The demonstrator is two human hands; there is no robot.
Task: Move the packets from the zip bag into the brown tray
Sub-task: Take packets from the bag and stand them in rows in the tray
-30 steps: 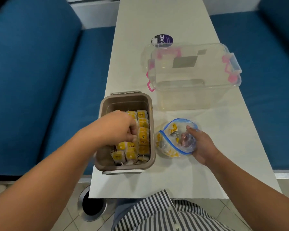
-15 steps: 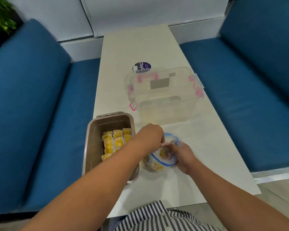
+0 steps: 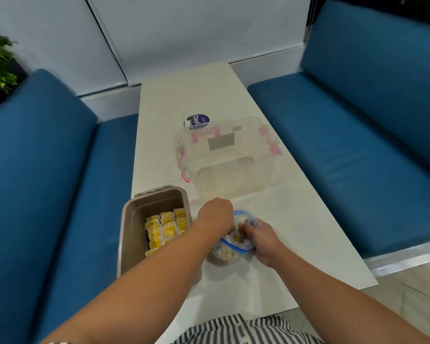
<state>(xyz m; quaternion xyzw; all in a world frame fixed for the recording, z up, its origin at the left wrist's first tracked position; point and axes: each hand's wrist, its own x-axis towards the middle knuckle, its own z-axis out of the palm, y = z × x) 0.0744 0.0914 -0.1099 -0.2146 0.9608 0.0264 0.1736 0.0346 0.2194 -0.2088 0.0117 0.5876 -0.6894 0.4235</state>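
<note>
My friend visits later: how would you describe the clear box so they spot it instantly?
Find the long white table between the blue benches. At its middle, beyond the brown tray and zip bag, stands the clear box. Only it has hard see-through walls and pink latches.

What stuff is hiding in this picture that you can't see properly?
All in the head view:
- Fingertips of the left hand: inside the zip bag, hidden behind the knuckles, so whether they hold anything is unclear.
- Packets in the bag: blurred behind plastic; uncountable.
- Brown tray near end: covered by the left forearm.
- Purple label: partly behind the clear box, too small to read.
</note>
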